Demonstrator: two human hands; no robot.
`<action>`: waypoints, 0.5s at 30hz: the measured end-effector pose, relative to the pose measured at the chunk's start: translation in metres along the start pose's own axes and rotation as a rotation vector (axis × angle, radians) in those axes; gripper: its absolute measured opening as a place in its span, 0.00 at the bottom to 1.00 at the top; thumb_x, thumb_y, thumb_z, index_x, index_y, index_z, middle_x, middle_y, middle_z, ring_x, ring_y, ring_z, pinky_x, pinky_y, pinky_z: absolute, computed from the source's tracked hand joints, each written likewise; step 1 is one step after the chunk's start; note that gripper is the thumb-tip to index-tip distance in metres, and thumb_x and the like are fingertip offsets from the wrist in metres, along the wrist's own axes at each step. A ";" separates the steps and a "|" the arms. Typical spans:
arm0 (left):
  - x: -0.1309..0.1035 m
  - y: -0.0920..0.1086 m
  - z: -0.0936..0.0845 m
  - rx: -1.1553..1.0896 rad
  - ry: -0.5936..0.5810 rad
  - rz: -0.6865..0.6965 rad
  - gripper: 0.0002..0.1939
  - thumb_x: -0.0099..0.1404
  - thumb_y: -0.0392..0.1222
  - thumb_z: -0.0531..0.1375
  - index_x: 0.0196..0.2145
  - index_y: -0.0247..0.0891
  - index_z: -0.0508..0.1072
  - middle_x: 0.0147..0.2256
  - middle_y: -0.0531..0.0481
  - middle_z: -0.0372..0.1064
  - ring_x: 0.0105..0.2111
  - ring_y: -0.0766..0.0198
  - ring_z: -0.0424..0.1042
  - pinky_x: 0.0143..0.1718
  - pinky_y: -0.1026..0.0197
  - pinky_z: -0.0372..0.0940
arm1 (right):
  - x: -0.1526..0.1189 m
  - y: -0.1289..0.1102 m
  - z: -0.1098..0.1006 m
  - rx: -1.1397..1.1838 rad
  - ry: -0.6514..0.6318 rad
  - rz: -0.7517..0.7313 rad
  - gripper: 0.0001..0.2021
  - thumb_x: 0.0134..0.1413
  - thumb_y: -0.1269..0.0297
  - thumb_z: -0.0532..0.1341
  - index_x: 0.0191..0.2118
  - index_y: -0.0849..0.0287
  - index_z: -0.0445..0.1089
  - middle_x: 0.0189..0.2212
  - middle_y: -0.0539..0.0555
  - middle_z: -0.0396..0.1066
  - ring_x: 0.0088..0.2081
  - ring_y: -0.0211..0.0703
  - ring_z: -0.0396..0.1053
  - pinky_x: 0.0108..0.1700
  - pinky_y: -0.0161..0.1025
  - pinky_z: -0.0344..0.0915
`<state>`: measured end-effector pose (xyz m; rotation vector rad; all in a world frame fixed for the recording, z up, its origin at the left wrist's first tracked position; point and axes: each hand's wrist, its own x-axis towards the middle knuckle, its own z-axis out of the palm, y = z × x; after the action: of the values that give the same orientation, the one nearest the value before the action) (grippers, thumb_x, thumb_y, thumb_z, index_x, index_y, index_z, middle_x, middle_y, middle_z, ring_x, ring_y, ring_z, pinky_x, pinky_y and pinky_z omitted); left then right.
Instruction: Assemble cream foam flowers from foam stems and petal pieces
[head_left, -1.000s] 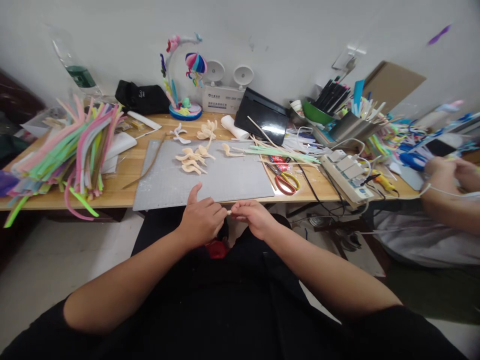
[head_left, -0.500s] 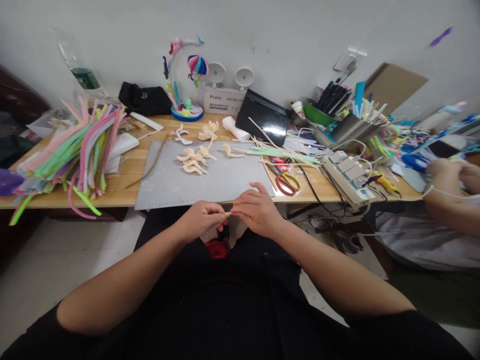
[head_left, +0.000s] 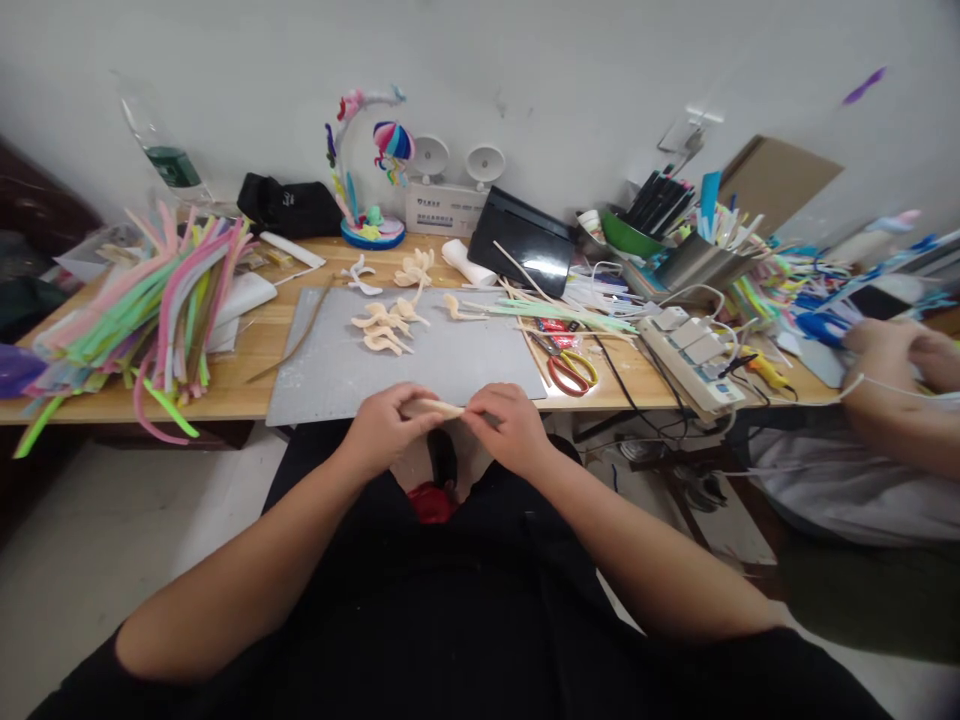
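Note:
Just off the front edge of the table, my left hand (head_left: 386,430) and my right hand (head_left: 512,427) pinch a cream pipe cleaner piece (head_left: 444,408) between them. The left fingers wrap its wider part, and the right thumb and fingertips close on its thin end; its exact shape is partly hidden. Beyond my hands lies a grey cutting mat (head_left: 337,375). Several curled cream pipe cleaner pieces (head_left: 382,325) rest on it in a cluster, with a single cream piece (head_left: 459,308) to their right. Further back sits a cream flower-like piece (head_left: 414,266) beside a white curled piece (head_left: 360,274).
Left, a big bundle of coloured pipe cleaners (head_left: 157,310) overhangs the table edge. Scissors (head_left: 570,368), loose stems (head_left: 559,312) and a power strip (head_left: 690,360) lie to the right. A decorated arch (head_left: 373,232) stands behind. A co-worker's hands (head_left: 892,345) are at far right.
My hands have drawn slightly apart, and more of the cream piece shows between them. My left fingers now wrap its wider part. The view has shifted slightly.

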<state>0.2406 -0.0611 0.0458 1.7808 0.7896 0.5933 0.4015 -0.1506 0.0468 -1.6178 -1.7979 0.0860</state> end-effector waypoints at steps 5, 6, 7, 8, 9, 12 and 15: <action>-0.003 0.000 0.022 -0.681 0.120 -0.161 0.12 0.50 0.43 0.60 0.32 0.34 0.70 0.30 0.49 0.70 0.29 0.67 0.68 0.34 0.61 0.61 | -0.007 -0.016 0.027 0.171 0.382 0.170 0.06 0.51 0.66 0.54 0.27 0.59 0.66 0.26 0.53 0.66 0.32 0.39 0.64 0.37 0.39 0.61; -0.003 0.000 0.026 -0.719 0.109 -0.152 0.11 0.50 0.43 0.60 0.30 0.34 0.71 0.28 0.50 0.70 0.30 0.67 0.68 0.35 0.61 0.61 | -0.009 -0.019 0.031 0.183 0.384 0.167 0.06 0.50 0.66 0.55 0.27 0.59 0.67 0.27 0.54 0.67 0.33 0.39 0.64 0.38 0.39 0.61; -0.004 0.000 0.029 -0.728 0.110 -0.149 0.10 0.50 0.43 0.60 0.29 0.34 0.71 0.26 0.50 0.69 0.30 0.67 0.67 0.35 0.61 0.61 | -0.009 -0.022 0.034 0.194 0.370 0.157 0.06 0.50 0.66 0.55 0.27 0.58 0.67 0.27 0.54 0.67 0.33 0.40 0.65 0.38 0.39 0.61; -0.004 -0.001 0.030 -0.711 0.115 -0.152 0.09 0.51 0.43 0.60 0.28 0.34 0.72 0.24 0.52 0.68 0.28 0.68 0.67 0.34 0.62 0.61 | -0.009 -0.024 0.034 0.208 0.349 0.149 0.06 0.49 0.65 0.56 0.26 0.58 0.67 0.27 0.54 0.67 0.33 0.40 0.65 0.39 0.40 0.61; -0.005 -0.001 0.030 -0.676 0.118 -0.162 0.09 0.51 0.43 0.60 0.28 0.34 0.72 0.22 0.53 0.67 0.26 0.68 0.66 0.33 0.62 0.60 | -0.008 -0.024 0.033 0.228 0.334 0.148 0.06 0.49 0.65 0.56 0.26 0.59 0.67 0.27 0.54 0.67 0.32 0.40 0.65 0.39 0.40 0.61; -0.006 -0.001 0.023 -0.482 0.031 -0.168 0.09 0.52 0.44 0.59 0.26 0.34 0.72 0.22 0.53 0.66 0.24 0.69 0.63 0.30 0.64 0.59 | -0.001 -0.019 0.022 0.370 0.283 0.216 0.08 0.49 0.62 0.56 0.26 0.59 0.66 0.26 0.52 0.66 0.31 0.38 0.64 0.36 0.38 0.62; -0.008 0.002 0.017 -0.285 -0.137 -0.138 0.10 0.54 0.44 0.57 0.26 0.34 0.72 0.24 0.52 0.67 0.26 0.68 0.63 0.31 0.64 0.58 | 0.009 -0.012 0.011 0.612 0.038 0.324 0.11 0.49 0.57 0.55 0.25 0.60 0.65 0.21 0.49 0.64 0.24 0.34 0.62 0.28 0.33 0.60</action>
<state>0.2480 -0.0775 0.0423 1.4764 0.6908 0.4620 0.3860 -0.1406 0.0484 -1.4181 -1.2858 0.6786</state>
